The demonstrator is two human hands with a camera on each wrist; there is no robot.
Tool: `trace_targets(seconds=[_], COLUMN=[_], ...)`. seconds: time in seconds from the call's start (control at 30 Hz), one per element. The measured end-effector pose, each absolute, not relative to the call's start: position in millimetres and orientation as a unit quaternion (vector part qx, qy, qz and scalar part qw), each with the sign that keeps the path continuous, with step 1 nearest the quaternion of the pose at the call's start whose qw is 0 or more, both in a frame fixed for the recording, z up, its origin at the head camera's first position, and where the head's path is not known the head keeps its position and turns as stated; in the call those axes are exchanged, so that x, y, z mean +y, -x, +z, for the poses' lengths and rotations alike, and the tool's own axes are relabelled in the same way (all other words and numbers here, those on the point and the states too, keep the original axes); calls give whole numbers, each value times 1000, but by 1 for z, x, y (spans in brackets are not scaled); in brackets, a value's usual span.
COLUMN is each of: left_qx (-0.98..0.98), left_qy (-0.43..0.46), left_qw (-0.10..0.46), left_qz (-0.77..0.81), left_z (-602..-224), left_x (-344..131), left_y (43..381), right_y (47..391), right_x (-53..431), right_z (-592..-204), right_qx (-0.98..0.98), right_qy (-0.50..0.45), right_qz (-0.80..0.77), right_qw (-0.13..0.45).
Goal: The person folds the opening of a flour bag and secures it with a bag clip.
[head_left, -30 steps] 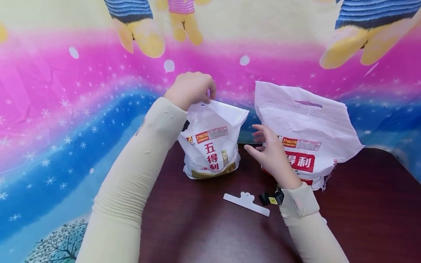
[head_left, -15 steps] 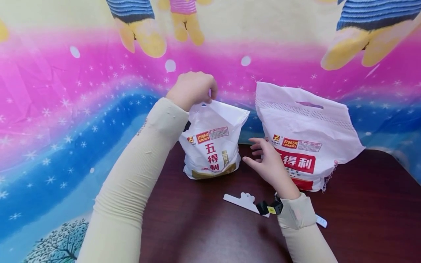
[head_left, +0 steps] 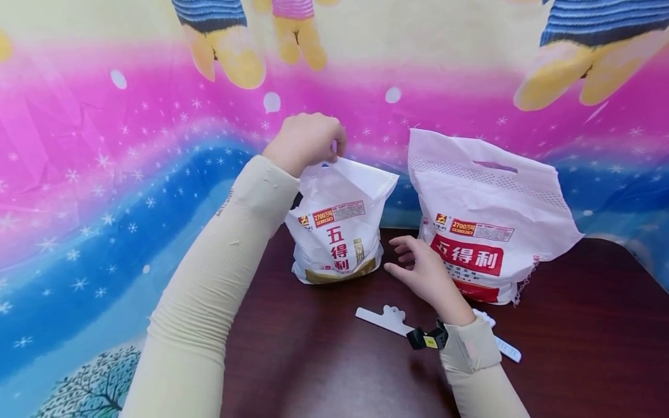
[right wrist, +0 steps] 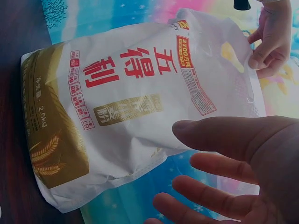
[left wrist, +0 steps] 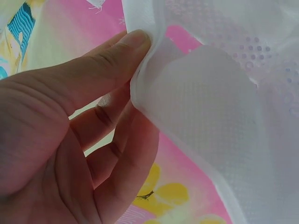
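Observation:
My left hand (head_left: pixel 308 139) pinches the top edge of a white flour bag (head_left: pixel 334 209) with a gold base, and the bag stands on the table. In the left wrist view, thumb and fingers (left wrist: pixel 135 42) hold the white hem beside the handle cut-out. Apart from that bag, to its right, my right hand (head_left: pixel 425 273) hangs with fingers spread and nothing in them. The right wrist view has this open hand (right wrist: pixel 233 172) beside the flour bag's printed front (right wrist: pixel 126 93). Behind the right hand stands a second, larger flour bag (head_left: pixel 486 203) with a red label.
On the dark wooden table (head_left: pixel 313 360) lies a white bag clip (head_left: pixel 384 321), partly covered by the right wrist's camera strap. Another white clip (head_left: pixel 507 349) shows beyond the right cuff. A colourful printed cloth (head_left: pixel 157 145) hangs behind the table.
My right hand has moved down and slightly back from beside the larger bag, uncovering more of its label and the second clip. The left hand keeps its hold on the smaller bag.

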State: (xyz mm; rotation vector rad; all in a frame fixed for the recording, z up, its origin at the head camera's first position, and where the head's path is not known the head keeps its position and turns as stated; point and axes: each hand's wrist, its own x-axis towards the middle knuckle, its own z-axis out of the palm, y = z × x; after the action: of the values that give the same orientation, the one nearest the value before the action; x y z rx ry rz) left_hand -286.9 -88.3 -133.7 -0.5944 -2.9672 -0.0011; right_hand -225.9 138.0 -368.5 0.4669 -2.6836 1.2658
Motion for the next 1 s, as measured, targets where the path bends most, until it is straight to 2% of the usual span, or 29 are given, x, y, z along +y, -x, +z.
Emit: trace_targets(seconds=[0.5,1.0], left_qx=[-979,-978], left_qy=[198,199], left_qw=[57,57], left_qz=[3,-8], left_z=[-135,-136], left_x=[-87,-91], left_y=[285,285], right_y=[228,229], right_x=[143,144], right_z=[-374,-384], right_qx=[-916,-923], right_qy=[-191,-166], right_qz=[353,333], right_qw=[-9,-99])
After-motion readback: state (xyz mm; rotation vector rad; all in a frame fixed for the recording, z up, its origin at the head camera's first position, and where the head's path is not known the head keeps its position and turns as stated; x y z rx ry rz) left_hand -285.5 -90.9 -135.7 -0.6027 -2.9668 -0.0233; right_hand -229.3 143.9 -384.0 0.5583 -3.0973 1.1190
